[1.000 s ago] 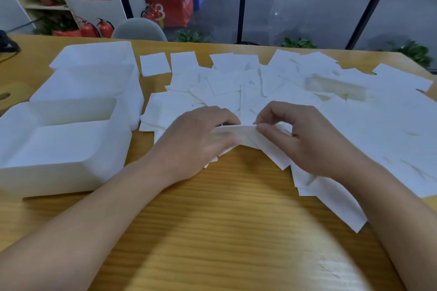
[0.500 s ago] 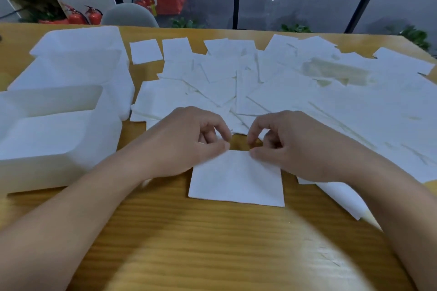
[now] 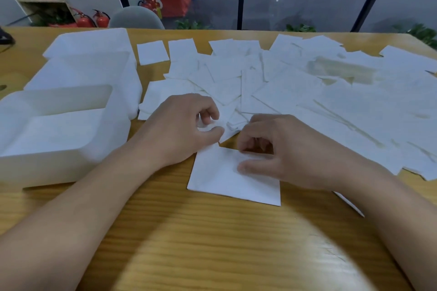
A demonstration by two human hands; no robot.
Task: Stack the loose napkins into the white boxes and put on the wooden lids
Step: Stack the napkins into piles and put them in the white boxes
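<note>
Head view shows a single flat square white paper napkin [image 3: 233, 179] now lying alone on the yellow wooden table [image 3: 212, 243], pulled clear of the wide spread of loose white napkins [image 3: 295, 92] beyond it. A second ago both hands were lifting a bunched sheet at the edge of that spread; it has since been drawn toward the person and laid flat. The right hand [image 3: 281, 151] rests on the napkin's far right part, thumb pressing the sheet and fingers curled above its far edge; whether they pinch the paper cannot be told. The left hand [image 3: 186, 127] has its fingers curled at the near edge of the spread, thumb and forefinger apparently pinching another sheet. The open white rectangular box [image 3: 63, 153] stands to the left, just beside the left forearm. Judgement: a stack is being started; most napkins remain loose, and no wooden lid is clearly visible.
</note>
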